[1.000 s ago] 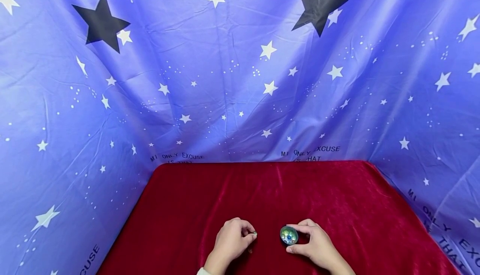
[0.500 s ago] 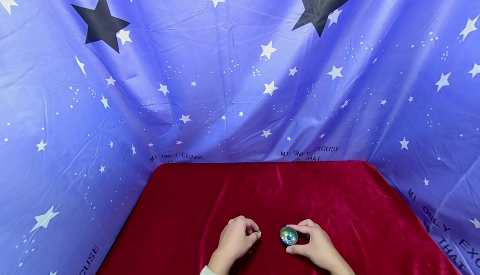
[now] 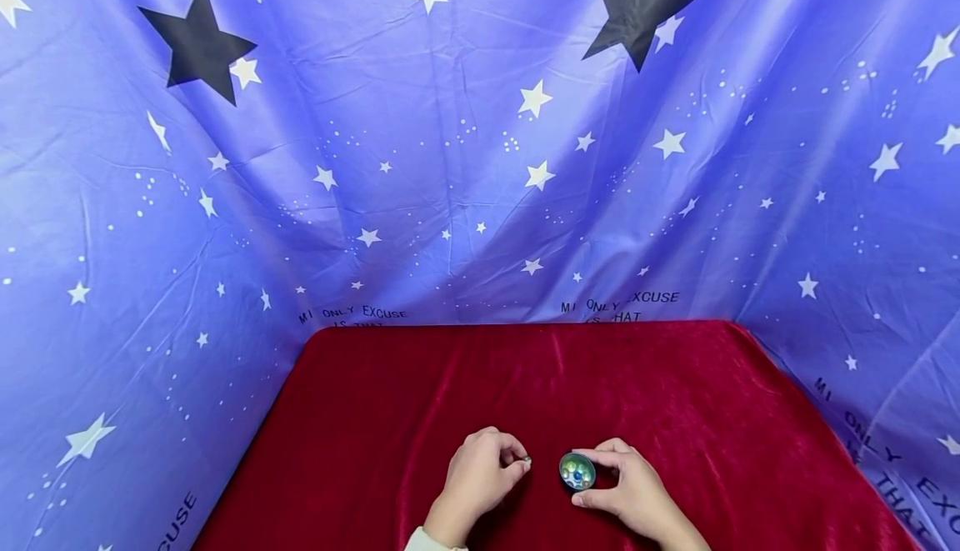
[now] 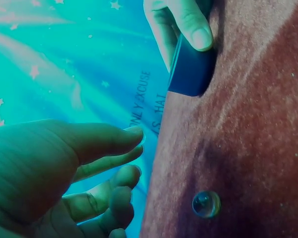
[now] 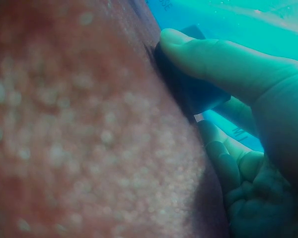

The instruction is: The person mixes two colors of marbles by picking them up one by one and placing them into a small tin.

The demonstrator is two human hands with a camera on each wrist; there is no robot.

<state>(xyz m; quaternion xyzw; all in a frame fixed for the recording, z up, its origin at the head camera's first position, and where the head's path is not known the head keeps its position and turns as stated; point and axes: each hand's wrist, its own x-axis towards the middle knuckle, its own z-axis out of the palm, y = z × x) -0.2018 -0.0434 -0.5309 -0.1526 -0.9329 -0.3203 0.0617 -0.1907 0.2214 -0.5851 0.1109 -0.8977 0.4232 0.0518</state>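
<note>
In the head view my left hand (image 3: pixel 480 474) pinches a small shiny greenish glass marble (image 3: pixel 527 459) between thumb and fingertips, above the red cloth. The left wrist view shows that thumb (image 4: pixel 104 139) and the fingertips close together, with the pinched marble hidden there. Another clear glass marble (image 4: pixel 206 204) lies on the cloth beside this hand. My right hand (image 3: pixel 633 488) grips a small dark round cup (image 3: pixel 564 484) by its side, thumb on the near side and fingers on the far side. Several shiny marbles (image 3: pixel 577 474) lie inside. The cup (image 5: pixel 188 84) rests on the cloth.
A red velvet cloth (image 3: pixel 390 401) covers the table. Behind and along both sides hangs a blue-purple curtain (image 3: pixel 465 159) with stars and lettering, meeting the table's far edge.
My left hand has moved right and slightly away from me with the pinched marble, closer to the cup. The right hand and the cup have stayed in place.
</note>
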